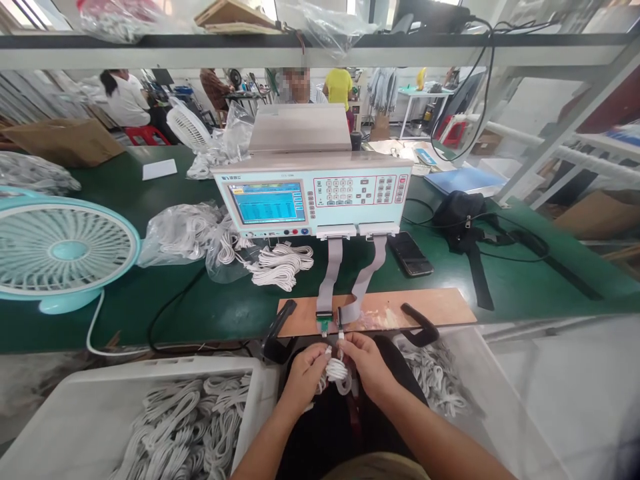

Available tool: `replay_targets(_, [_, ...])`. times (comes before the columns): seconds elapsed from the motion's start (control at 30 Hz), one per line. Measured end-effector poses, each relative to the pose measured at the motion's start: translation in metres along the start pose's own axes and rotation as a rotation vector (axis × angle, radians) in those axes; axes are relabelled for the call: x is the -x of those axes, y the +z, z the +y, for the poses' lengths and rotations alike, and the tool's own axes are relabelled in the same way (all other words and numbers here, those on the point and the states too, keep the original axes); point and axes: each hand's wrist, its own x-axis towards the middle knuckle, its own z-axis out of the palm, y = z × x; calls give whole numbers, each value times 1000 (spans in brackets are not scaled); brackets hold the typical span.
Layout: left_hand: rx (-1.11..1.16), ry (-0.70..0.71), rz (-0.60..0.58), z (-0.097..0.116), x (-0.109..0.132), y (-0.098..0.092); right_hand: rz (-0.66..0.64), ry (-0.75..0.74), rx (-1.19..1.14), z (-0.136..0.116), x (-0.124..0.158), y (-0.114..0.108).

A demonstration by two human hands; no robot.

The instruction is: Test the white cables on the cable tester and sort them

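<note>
Presently, item: coiled white cable, pinched between your left hand and right hand, fingers closed on its plug ends below the two sockets at twelve o'clock; seat each plug squarely, coil kept slack.

Teal desk fan, black phone, black bag

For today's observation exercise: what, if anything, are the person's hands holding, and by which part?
Both hands, left hand and right hand, hold one coiled white cable, each pinching a plug end near the connectors above.
</note>
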Motion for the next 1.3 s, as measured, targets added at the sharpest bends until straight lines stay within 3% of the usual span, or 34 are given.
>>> replay_targets(0.17, [175,-58,160,0,-3,7,-32,-33,60,-4,2,-1])
replay_targets(0.43, [160,57,252,-9,-6,14,-50,-26,59,-6,2,-3])
replay_targets(0.63, [396,-9,324,-10,-5,26,-72,-11,15,-5,2,-4])
replay_targets(0.73, [441,-34,328,-8,-4,31,-95,16,-32,-5,2,-3])
replay_targets(0.9, [328,18,319,-7,-4,29,-111,32,-57,-6,3,1])
replay_targets(1.2, [262,104,244,-12,-21,24,-63,-53,31,12,-8,-6])
replay_targets(1.3, [302,67,247,-10,-23,26,-67,-60,11,12,-8,-5])
